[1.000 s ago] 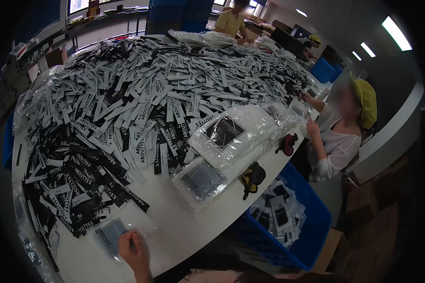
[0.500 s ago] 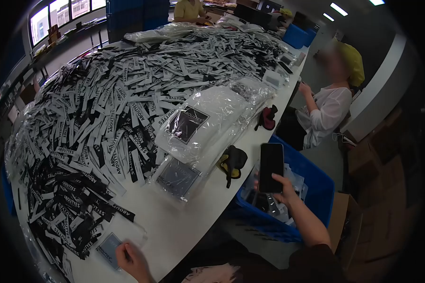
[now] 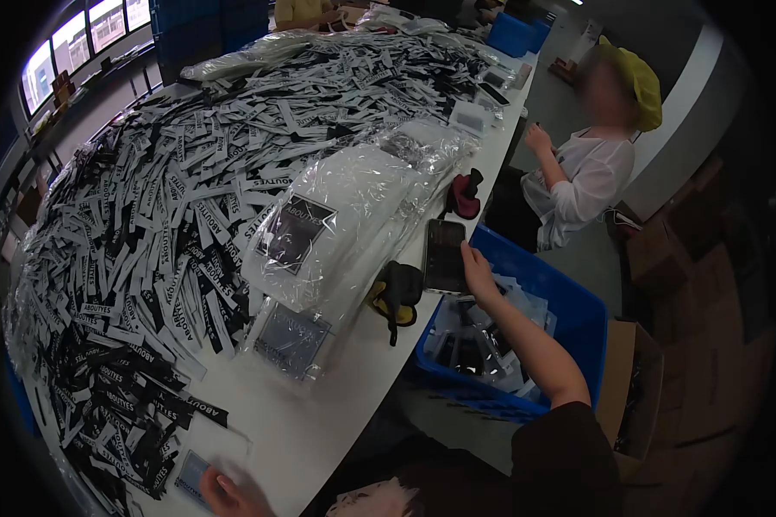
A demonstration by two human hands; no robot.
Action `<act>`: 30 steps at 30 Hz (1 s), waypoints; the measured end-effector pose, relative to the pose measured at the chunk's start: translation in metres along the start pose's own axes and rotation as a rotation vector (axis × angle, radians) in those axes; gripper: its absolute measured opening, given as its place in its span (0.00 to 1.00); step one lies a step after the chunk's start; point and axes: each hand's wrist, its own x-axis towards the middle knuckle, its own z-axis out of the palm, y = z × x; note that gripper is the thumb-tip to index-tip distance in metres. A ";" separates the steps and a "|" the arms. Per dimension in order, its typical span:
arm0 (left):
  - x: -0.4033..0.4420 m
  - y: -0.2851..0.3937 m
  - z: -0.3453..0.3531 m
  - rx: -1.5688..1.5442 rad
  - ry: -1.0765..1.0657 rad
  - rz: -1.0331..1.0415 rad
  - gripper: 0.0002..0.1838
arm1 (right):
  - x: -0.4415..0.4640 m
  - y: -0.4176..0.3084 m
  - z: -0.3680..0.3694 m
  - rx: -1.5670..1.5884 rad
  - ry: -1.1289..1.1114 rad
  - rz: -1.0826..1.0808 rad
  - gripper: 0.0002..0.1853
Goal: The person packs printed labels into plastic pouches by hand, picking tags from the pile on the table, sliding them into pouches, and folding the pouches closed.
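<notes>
My right hand (image 3: 479, 274) grips a black smartphone (image 3: 445, 257) by its right edge, over the table's edge beside the blue bin. At the near end of the table, my left hand (image 3: 226, 495) is curled at the corner of a clear plastic packet (image 3: 191, 476) with a grey-blue printed panel. Its fingertips are hidden, so what they hold, if anything, does not show. Just behind that packet lies a heap of black and white printed fabric strips (image 3: 129, 388), many lettered "ABOUTYES".
Large clear bags (image 3: 332, 228) of packets lie mid-table. A black-and-yellow item (image 3: 397, 295) and a dark red one (image 3: 464, 195) sit by the edge. The blue bin (image 3: 578, 345) holds clear packets. A cardboard box (image 3: 634, 396) stands beside it. A co-worker (image 3: 591, 172) sits on the right.
My right hand has brought the phone leftwards and up, from over the bin to the table's edge. My left hand has stayed by the packet. The whole view has shifted slightly.
</notes>
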 end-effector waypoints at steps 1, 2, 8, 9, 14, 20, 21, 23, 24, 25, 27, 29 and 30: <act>0.002 0.000 0.002 -0.020 -0.026 0.007 0.10 | -0.019 -0.030 0.009 -0.178 0.008 0.009 0.30; 0.004 -0.001 0.004 -0.041 -0.052 0.014 0.10 | -0.028 -0.047 0.014 -0.356 0.016 0.018 0.30; -0.001 -0.003 0.010 -0.182 -0.183 0.020 0.09 | -0.008 -0.044 -0.002 -0.787 -0.130 -0.115 0.33; -0.002 -0.003 0.010 -0.206 -0.200 0.021 0.09 | -0.010 -0.046 -0.005 -0.786 -0.135 -0.116 0.33; -0.004 0.002 0.009 -0.331 -0.282 0.032 0.09 | -0.056 -0.085 0.003 -0.602 -0.114 -0.301 0.23; -0.010 0.008 0.013 -0.491 -0.394 0.047 0.09 | -0.138 -0.109 0.060 -0.666 -0.746 -0.920 0.15; -0.010 0.010 0.012 -0.516 -0.405 0.053 0.09 | -0.145 -0.104 0.071 -0.611 -0.860 -0.932 0.14; -0.012 0.013 0.010 -0.564 -0.428 0.066 0.09 | -0.158 -0.098 0.097 -0.549 -0.977 -0.949 0.13; -0.014 0.014 0.007 -0.586 -0.439 0.069 0.09 | -0.164 -0.096 0.111 -0.520 -1.079 -0.989 0.12; -0.016 0.015 0.005 -0.609 -0.448 0.074 0.09 | -0.168 -0.096 0.122 -0.489 -1.183 -1.032 0.10; -0.019 0.018 -0.003 -0.651 -0.443 0.093 0.09 | -0.174 -0.102 0.146 -0.553 -1.280 -1.128 0.10; -0.021 0.020 -0.014 -0.686 -0.408 0.119 0.09 | -0.180 -0.114 0.170 -0.603 -1.394 -1.251 0.10; -0.024 0.020 -0.021 -0.697 -0.384 0.127 0.09 | -0.185 -0.126 0.181 -0.562 -1.424 -1.208 0.08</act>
